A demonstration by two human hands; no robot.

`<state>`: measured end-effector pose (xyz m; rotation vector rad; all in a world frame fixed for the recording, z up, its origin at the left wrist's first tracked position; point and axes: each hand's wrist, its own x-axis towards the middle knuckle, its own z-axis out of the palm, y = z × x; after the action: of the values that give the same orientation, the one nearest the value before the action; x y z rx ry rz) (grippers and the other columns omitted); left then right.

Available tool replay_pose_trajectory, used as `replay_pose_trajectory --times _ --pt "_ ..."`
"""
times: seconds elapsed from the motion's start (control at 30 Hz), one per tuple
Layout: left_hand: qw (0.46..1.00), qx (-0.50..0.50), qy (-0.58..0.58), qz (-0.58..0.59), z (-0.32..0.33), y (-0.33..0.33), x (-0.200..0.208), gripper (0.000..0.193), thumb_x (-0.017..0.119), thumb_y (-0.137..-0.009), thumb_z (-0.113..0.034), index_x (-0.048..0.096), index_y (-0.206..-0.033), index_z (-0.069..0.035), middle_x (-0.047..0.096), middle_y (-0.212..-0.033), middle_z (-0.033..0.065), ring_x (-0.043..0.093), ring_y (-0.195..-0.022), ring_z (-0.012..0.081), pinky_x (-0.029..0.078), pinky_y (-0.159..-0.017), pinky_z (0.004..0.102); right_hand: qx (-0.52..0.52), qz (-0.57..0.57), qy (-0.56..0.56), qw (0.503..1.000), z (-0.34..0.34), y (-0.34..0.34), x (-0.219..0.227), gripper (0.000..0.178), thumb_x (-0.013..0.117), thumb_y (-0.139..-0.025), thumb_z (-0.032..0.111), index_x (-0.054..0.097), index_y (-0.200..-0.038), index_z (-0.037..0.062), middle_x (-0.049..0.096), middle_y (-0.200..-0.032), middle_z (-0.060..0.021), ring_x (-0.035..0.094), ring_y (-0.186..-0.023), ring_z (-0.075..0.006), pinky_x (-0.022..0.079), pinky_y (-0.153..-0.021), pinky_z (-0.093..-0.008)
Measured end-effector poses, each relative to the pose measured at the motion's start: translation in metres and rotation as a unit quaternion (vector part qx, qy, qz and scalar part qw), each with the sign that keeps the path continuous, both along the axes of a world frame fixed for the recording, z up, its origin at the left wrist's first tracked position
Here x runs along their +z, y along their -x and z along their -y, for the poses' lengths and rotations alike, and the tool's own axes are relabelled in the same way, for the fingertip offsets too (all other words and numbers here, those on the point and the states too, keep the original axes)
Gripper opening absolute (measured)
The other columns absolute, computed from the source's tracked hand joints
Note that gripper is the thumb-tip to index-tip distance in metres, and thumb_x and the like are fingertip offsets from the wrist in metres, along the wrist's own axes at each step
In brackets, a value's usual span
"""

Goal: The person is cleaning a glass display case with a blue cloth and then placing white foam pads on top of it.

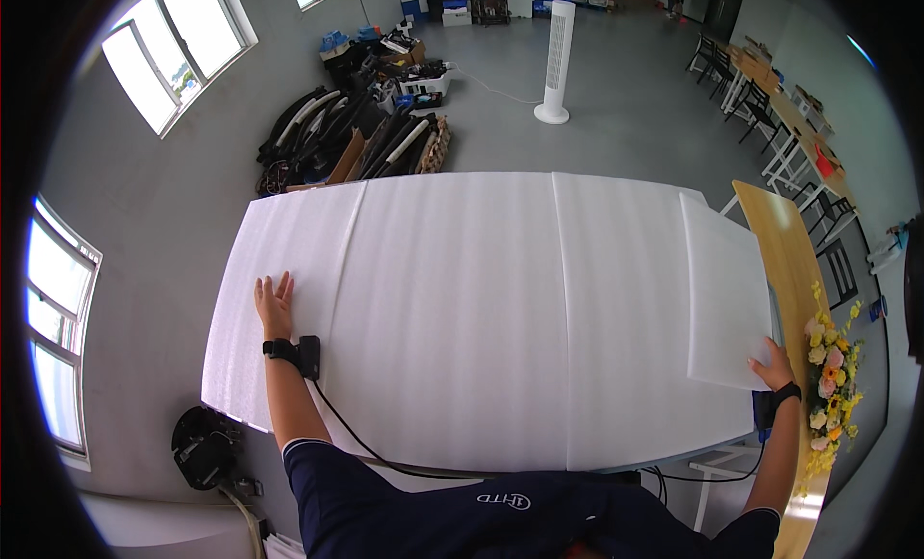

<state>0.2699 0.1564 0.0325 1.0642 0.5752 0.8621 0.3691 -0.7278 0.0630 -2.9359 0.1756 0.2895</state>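
A wide white foam sheet (452, 309) lies spread over a table in front of me, with two creases running from far to near. Its right end has a smaller white layer (729, 290) lying on top, perhaps a folded-over flap. My left hand (275, 307) rests on the left part of the sheet, fingers stretched and slightly apart, holding nothing. At the near right corner of the smaller layer, my right hand (774, 367) touches the edge with thumb and forefinger spread; its other fingers are hard to see. Both wrists wear black straps with small devices and cables.
A wooden table (784, 261) adjoins on the right, with a flower arrangement (832, 386) along it. Beyond the far left edge sit piled black parts and boxes (366, 136). A white tower fan (556, 68) stands farther back. A black device (204, 448) is at the near left.
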Motion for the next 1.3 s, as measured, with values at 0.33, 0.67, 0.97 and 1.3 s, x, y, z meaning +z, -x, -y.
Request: replay_pose_trajectory --times 0.33,0.67,0.97,1.3 --pt "1.000 0.004 -0.017 -0.011 0.002 -0.001 0.000 0.056 0.044 -0.089 -0.014 0.012 -0.133 -0.002 0.027 -0.129 0.0171 0.047 -0.109 0.0327 0.044 -0.090 0.0381 -0.002 0.009 -0.003 1.000 0.007 0.000 -0.007 0.072 0.067 -0.069 0.035 0.035 -0.127 0.0061 0.043 -0.116 -0.0235 0.043 -0.108 -0.0356 0.037 -0.090 -0.0393" --pt "1.000 -0.022 -0.019 -0.001 -0.006 0.001 -0.007 0.055 0.046 -0.089 -0.017 0.015 -0.132 -0.001 0.034 -0.123 0.0157 0.048 -0.108 0.0309 0.047 -0.088 0.0362 -0.059 0.095 -0.039 0.993 0.016 0.013 -0.018 0.061 0.064 -0.074 0.035 0.041 -0.118 -0.0011 0.048 -0.113 -0.0219 0.049 -0.104 -0.0311 0.040 -0.087 -0.0371" --pt "0.998 -0.056 -0.037 -0.015 -0.020 -0.008 -0.020 0.059 0.046 -0.088 -0.018 0.012 -0.131 0.003 0.032 -0.124 0.0172 0.046 -0.110 0.0308 0.045 -0.090 0.0364 0.007 0.178 -0.078 0.981 0.051 0.031 -0.033 0.049 0.057 -0.080 0.017 0.037 -0.122 0.0017 0.041 -0.123 -0.0163 0.043 -0.110 -0.0280 0.036 -0.092 -0.0332" --pt "0.994 -0.072 -0.070 -0.049 -0.021 0.002 -0.012 0.060 0.045 -0.088 -0.021 0.012 -0.128 0.008 0.033 -0.123 0.0221 0.043 -0.114 0.0296 0.043 -0.092 0.0344 0.106 0.097 -0.156 0.977 -0.047 0.013 0.008 0.051 0.049 -0.073 -0.003 0.047 -0.121 0.0119 0.038 -0.131 -0.0126 0.034 -0.120 -0.0285 0.027 -0.101 -0.0336"
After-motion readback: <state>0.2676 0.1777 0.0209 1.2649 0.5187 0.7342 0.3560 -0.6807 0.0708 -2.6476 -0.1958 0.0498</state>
